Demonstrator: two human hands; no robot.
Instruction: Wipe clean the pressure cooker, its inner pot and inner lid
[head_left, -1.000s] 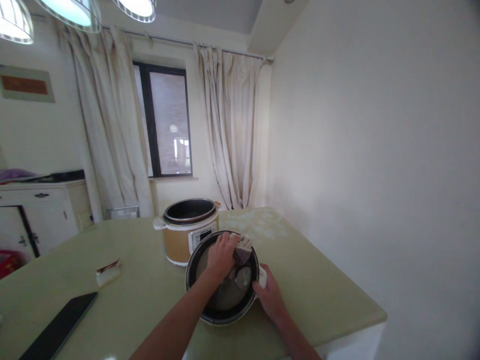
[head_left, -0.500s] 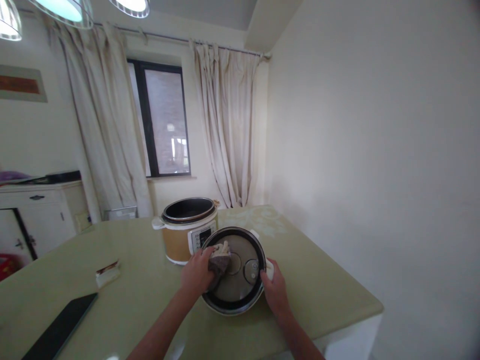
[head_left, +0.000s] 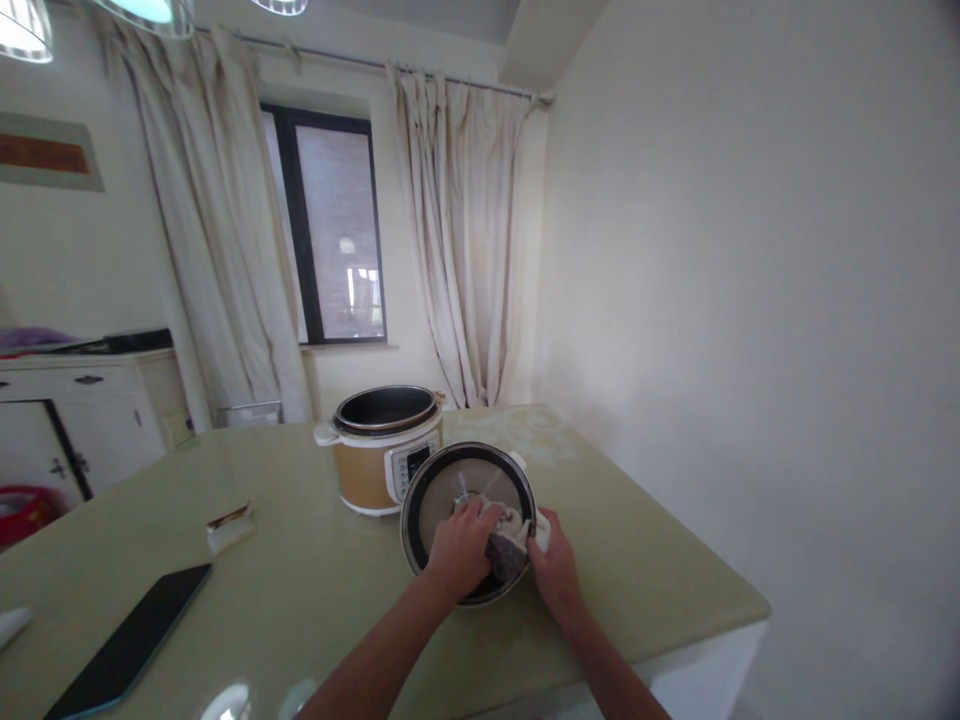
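A round pressure cooker lid point(head_left: 441, 490) is tilted up with its metal inner side and dark sealing ring facing me. My right hand point(head_left: 553, 568) grips the lid by its white side handle. Bunched in my left hand point(head_left: 461, 552) is a grey and cream cloth point(head_left: 510, 540), pressed against the lower right of the lid's inner face. Behind the lid stands the electric pressure cooker point(head_left: 361, 474), gold and white with a control panel, its dark inner pot point(head_left: 388, 405) uncovered at the top.
On the left of the pale green table point(head_left: 300, 560) lie a dark flat slab point(head_left: 135, 640) and a small white packet point(head_left: 229, 528). A white cabinet point(head_left: 112, 410) stands beyond the left edge. A bare wall point(head_left: 712, 350) runs along the right.
My left hand has carried the cloth from the lid's left side across to its lower right. The right hand keeps its hold. The view has shifted slightly.
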